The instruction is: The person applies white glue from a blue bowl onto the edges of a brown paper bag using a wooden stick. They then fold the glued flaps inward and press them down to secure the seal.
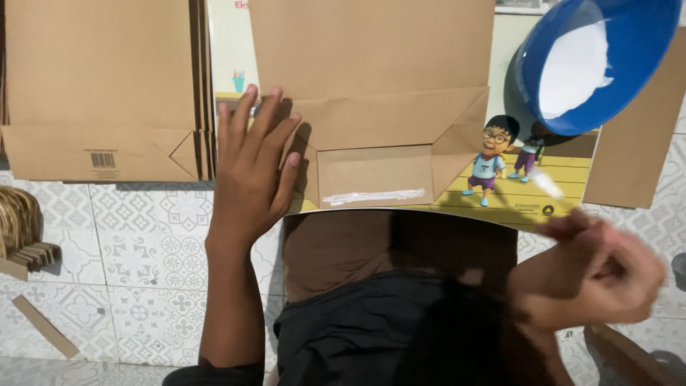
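Left hand (pixel 251 166) lies flat, palm down, fingers (pixel 243 114) spread, pressing the left edge of a folded brown paper bag (pixel 371 78) that lies on a printed cartoon sheet (pixel 525 189) on the patterned tile floor (pixel 136 243). Fingertips reach onto the bag's folded bottom section; wrist and forearm run down toward the bottom of the frame. The bag's bottom flap (pixel 375 175) is folded into a rectangular panel, with a white streak of glue (pixel 373 196) along its lower edge, just right of the left hand, not touching it. Right hand (pixel 607 268) is at lower right, motion-blurred, curled loosely around a thin stick or brush (pixel 547 184) whose whitish tip sits over the cartoon sheet, right of the bag flap; the exact grip cannot be told through the blur. Blue bowl (pixel 629 50) with white paste inside sits at upper right, beside the bag and well apart from both hands. A stack of similar folded brown bags (pixel 100 86) lies at upper left, just beside the left hand's fingertips, apart from it. Another brown sheet (pixel 636 150) lies at the right edge under the bowl. Cardboard scraps (pixel 32 257) and a loose strip (pixel 44 327) lie on the tiles at far left. The person's dark-clothed lap (pixel 371 329) fills the bottom centre, its edge meeting the cartoon sheet.
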